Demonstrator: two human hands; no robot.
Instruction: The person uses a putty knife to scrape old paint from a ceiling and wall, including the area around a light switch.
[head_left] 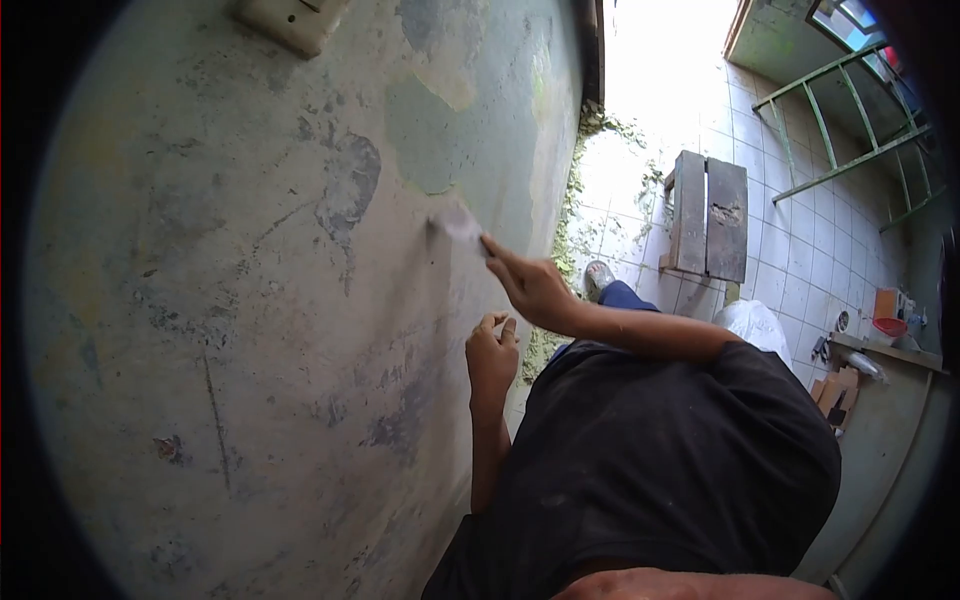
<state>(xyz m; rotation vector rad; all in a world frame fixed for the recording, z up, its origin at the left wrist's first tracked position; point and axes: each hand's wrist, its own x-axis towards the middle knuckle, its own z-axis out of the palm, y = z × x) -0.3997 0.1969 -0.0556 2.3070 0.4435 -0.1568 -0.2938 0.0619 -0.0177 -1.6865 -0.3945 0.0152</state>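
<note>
My right hand (pixel 540 293) is closed around the handle of a scraper (pixel 460 224). The scraper's pale blade, slightly blurred, is at the patchy wall (pixel 290 330), just below a greenish area of old paint (pixel 430 135). Whether the blade's edge touches the wall cannot be made out. Lower down and close to the wall, my left hand (pixel 492 350) is raised with its fingers loosely bent and a gap between the tips. Nothing shows in it.
A switch plate (pixel 290 22) sits on the wall at the top left. Paint flakes (pixel 570 215) litter the tiled floor (pixel 790 250) along the wall. A wooden bench (pixel 707 215), a green metal frame (pixel 840 125), a plastic bag (pixel 752 325) and a counter (pixel 890 352) are on the right.
</note>
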